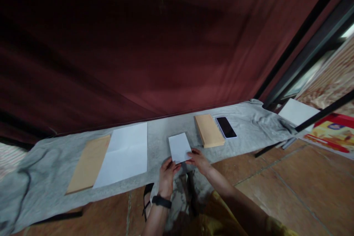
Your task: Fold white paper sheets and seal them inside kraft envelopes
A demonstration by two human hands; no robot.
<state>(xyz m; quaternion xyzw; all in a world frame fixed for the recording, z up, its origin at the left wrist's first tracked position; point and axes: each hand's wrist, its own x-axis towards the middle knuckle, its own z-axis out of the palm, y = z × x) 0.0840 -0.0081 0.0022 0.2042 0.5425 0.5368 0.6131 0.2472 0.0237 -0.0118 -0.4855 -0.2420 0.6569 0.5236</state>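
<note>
- Grey cloth (159,136) lies spread out.
- Left hand (166,173) and right hand (199,160) pinch 1 white paper (179,146), seemingly folded small.
- Large sheet (125,155) lies flat, apparently unfolded.

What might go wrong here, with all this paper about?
The right hand is close to the brown stack, so a careless move might nudge it into the phone lying beside it.
The large sheet reaches near the front edge of the cloth, so a brush might send it to the floor.
</note>
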